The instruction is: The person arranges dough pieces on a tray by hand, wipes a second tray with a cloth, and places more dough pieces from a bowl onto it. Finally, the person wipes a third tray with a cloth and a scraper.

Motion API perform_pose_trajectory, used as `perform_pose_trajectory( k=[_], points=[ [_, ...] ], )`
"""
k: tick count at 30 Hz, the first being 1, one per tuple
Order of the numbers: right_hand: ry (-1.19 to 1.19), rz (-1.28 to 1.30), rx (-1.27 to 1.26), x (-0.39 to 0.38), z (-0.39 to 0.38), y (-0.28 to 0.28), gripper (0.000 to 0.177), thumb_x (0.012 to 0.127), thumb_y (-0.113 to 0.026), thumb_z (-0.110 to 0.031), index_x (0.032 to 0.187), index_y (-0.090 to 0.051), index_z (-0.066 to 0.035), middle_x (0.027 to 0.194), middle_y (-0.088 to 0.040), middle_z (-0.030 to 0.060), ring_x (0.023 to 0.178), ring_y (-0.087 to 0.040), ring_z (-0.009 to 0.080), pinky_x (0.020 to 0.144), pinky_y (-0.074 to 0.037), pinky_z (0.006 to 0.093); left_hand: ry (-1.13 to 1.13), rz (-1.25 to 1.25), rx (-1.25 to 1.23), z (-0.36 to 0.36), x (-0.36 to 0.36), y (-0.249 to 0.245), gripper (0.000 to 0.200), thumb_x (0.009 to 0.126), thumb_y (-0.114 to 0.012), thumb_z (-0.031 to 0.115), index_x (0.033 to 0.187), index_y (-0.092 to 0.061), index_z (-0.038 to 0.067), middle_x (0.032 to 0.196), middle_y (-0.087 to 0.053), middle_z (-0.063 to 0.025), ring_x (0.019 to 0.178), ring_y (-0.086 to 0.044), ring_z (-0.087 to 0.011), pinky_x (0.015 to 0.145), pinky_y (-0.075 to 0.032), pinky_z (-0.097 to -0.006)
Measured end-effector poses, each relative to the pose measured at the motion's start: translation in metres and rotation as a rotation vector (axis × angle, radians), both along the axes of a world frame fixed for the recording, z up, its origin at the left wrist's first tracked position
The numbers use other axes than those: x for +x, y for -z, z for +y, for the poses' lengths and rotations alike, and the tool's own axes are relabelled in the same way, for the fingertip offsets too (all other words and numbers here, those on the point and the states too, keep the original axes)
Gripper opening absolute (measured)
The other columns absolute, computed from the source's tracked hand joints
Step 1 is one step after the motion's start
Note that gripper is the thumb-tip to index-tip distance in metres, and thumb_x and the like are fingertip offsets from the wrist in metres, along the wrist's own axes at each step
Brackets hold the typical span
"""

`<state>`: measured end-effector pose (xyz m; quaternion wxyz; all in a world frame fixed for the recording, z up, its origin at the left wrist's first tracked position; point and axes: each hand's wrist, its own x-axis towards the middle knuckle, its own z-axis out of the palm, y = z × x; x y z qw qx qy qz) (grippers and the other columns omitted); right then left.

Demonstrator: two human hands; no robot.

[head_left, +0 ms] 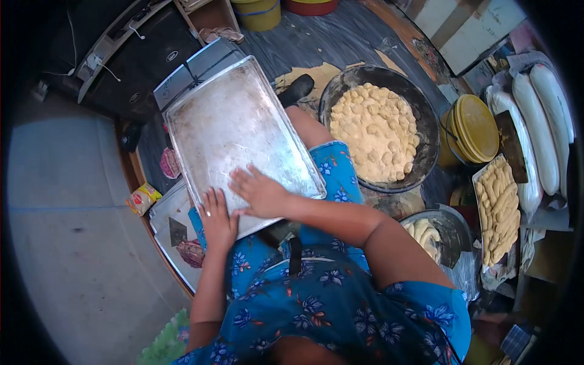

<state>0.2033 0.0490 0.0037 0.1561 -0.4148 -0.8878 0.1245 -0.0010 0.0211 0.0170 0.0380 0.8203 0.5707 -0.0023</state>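
Observation:
A large metal baking tray [237,121] lies tilted across my lap, its surface bare and smudged. My left hand [218,218] rests flat on its near left part, fingers stretched out, a ring on one finger. Just to the right, my right hand [261,193] also lies flat on the tray with fingers spread, its thumb side close to the left hand. Right of my leg stands a wide black basin [433,137] full of rounded dough balls [374,131] that look coated in a crumbly tan powder.
At right, a tray of shaped dough pieces [499,210] sits near a yellow lidded bucket [477,128] and long white wrapped rolls [535,131]. A smaller bowl [456,228] holds pale dough. Left are a yellow packet [143,199] and a flat box [201,67]. A green bucket [258,13] stands behind.

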Motion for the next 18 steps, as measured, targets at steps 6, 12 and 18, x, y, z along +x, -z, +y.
perform_pose_trajectory(
  k=[6,12,18],
  points=[
    [-0.002,0.002,-0.218,0.043,-0.084,-0.008,0.074,0.092,-0.051,-0.052,0.148,-0.034,-0.007,0.155,-0.031,0.0164,0.147,-0.021,0.0288,0.119,-0.009,0.0516,0.029,0.010,-0.132,-0.073,-0.014,-0.010,0.075,0.094,-0.050,0.044,0.151,-0.025,0.002,0.157,-0.021,-0.0231,0.145,-0.018,-0.0399,0.117,-0.010,-0.0557],
    [0.937,0.157,-0.221,0.160,-0.116,0.000,0.070,0.093,-0.055,-0.043,0.146,-0.035,-0.002,0.152,-0.032,0.0223,0.142,-0.027,0.0389,0.114,-0.018,0.0555,-0.609,-0.846,-0.147,-0.089,-0.129,0.078,0.070,0.098,-0.044,0.047,0.149,-0.029,0.001,0.154,-0.029,-0.0192,0.143,-0.026,-0.0355,0.117,-0.017,-0.0479],
    [1.236,1.397,-1.089,0.183,-0.196,0.086,0.066,0.099,-0.045,-0.049,0.143,-0.040,0.000,0.143,-0.046,0.0207,0.130,-0.045,0.0327,0.109,-0.034,0.0426,-1.016,-1.657,-0.815,-0.118,-0.137,0.094,0.067,0.099,-0.040,0.054,0.144,-0.038,0.004,0.139,-0.050,-0.0157,0.124,-0.051,-0.0322,0.105,-0.040,-0.0448]
  ],
)
